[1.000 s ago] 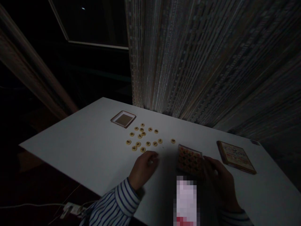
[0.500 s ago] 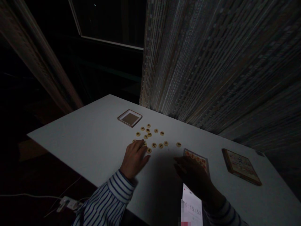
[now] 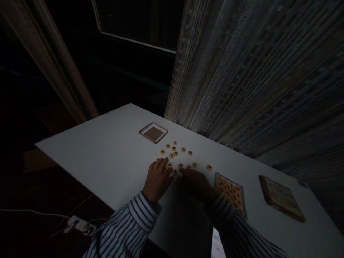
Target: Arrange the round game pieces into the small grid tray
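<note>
Round wooden Chinese chess pieces (image 3: 175, 153) with dark characters lie loosely scattered on the white table. My left hand (image 3: 157, 179) rests at the near left of them, thumb apart from the fingers, its fingertips over a piece they partly hide. Just right of its thumb lies one chess piece (image 3: 175, 172). My right hand (image 3: 197, 184), in deep shadow, reaches in from the right with its fingertips at that piece's right edge; contact is hard to make out. Beside my right wrist is a tray (image 3: 243, 197) filled with red-marked pieces in rows.
A shallow open box (image 3: 147, 137) stands at the back of the white table (image 3: 107, 154). At the right lies a box with a printed cover (image 3: 282, 197). A lit phone (image 3: 218, 245) shows at the near edge. Curtains (image 3: 228, 89) hang behind; a power strip (image 3: 79, 224) lies lower left.
My right hand has moved left from over the tray of red pieces to the nearest dark-marked piece, uncovering the tray. My left hand stays about where it was among the pieces.
</note>
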Motion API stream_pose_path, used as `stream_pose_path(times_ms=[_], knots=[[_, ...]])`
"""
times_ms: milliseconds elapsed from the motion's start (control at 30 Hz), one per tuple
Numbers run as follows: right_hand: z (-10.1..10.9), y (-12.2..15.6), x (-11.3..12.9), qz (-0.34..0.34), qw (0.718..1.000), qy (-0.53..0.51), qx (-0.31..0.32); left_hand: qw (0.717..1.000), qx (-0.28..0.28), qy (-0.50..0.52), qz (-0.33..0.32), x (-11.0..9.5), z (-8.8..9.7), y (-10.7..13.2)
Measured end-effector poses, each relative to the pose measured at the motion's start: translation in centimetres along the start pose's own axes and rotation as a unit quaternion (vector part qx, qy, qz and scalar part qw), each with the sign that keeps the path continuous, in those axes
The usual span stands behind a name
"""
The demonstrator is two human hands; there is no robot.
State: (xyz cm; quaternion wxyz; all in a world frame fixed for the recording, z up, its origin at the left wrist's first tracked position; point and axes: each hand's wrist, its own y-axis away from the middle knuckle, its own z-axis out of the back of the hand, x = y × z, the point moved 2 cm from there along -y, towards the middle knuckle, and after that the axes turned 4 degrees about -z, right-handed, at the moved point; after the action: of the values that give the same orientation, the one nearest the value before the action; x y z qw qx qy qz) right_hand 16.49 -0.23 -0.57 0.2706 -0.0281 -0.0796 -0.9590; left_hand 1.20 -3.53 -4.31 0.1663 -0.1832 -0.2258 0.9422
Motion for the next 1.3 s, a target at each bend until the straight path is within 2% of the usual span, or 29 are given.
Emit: stream_pose_path(times_ms=[167,533,833,1067,1300], knots=[[0.4,-1.1,0.7,-0.010,0.999,0.016,0.032,1.000,-0.008,0.004,-0.006,0.0,-0.3,0.1],[0.4,-1.8,1.5,-0.006,0.998,0.047,0.041,0.999,-0.028,-0.001,-0.036,0.1,-0.6,0.2],[0.5,-1.4,1.5,-0.004,0.999,0.049,0.011,0.998,-0.040,0.027,-0.031,0.3,-0.9,0.4],[2.1,-0.3,1.9,0.005,1.000,0.017,-0.024,0.992,-0.089,0.084,-0.040,0.2,-0.5,0.2],[1.8,0.4,1.3,0.052,0.994,-0.033,-0.095,0.977,-0.130,0.168,-0.037,-0.1,0.2,0.2]])
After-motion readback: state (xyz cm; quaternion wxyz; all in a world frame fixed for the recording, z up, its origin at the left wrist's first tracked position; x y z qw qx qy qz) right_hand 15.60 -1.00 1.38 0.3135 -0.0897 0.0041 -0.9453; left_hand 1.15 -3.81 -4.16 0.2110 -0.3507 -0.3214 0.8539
